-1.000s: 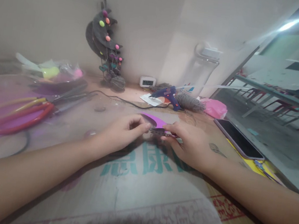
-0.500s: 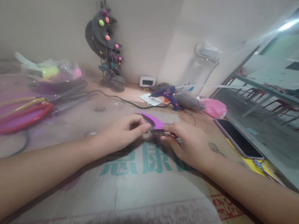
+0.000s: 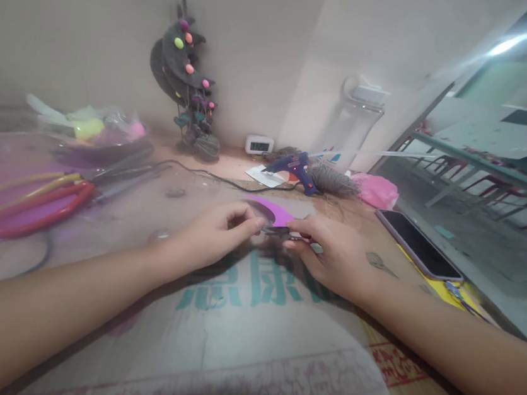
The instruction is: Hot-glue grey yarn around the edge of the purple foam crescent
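Observation:
Between my two hands is a purple curved, crescent-like piece (image 3: 279,213), its upper edge arching away from me. Along its near end runs a dark grey strip or wrapping, too blurred to tell clearly. My left hand (image 3: 229,228) pinches the piece from the left with thumb and forefinger. From the right, my right hand (image 3: 327,246) grips it at the near end, fingertips closed on the dark part. Just beyond the hands rests a blue glue gun (image 3: 290,166) with its nozzle pointing left over a small white sheet (image 3: 266,176).
Large red-and-yellow-handled scissors (image 3: 73,201) lie at left near a plastic bag (image 3: 91,124). Behind stand a crescent decoration with coloured balls (image 3: 176,64), a small clock (image 3: 258,145) and a clear bottle (image 3: 354,128). Grey yarn (image 3: 332,179), a pink bundle (image 3: 376,190) and a phone (image 3: 420,244) sit at right.
The purple piece has tilted slightly and shifted a little to the right between my fingers. Both hands keep nearly the same place and grip.

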A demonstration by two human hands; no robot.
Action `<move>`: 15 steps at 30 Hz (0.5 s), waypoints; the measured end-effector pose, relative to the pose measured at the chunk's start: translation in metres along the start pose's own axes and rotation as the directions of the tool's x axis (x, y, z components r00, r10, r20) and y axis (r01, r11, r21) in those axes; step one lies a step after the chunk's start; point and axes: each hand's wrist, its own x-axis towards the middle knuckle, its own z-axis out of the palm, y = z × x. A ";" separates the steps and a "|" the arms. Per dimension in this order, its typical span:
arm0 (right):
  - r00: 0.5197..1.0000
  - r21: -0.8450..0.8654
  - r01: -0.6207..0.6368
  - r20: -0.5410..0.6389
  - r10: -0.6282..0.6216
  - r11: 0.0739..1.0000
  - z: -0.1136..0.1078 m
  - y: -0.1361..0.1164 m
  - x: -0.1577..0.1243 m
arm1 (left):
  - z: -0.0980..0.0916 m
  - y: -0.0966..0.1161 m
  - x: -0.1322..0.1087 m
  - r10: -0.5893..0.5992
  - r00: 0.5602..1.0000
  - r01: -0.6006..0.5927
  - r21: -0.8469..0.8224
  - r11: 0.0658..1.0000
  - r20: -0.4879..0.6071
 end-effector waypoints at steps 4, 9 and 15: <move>1.000 -0.005 -0.015 0.013 0.015 1.000 0.000 0.000 0.000 | 0.000 0.002 -0.001 -0.018 1.000 0.018 -0.004 1.000 -0.010; 1.000 -0.029 -0.010 0.004 0.010 1.000 0.000 0.000 0.001 | 0.000 0.004 -0.001 -0.023 1.000 0.023 -0.027 0.999 -0.011; 1.000 -0.053 -0.008 0.012 0.009 0.999 0.000 0.000 0.001 | 0.000 0.005 -0.002 -0.026 1.000 0.026 -0.018 1.000 -0.006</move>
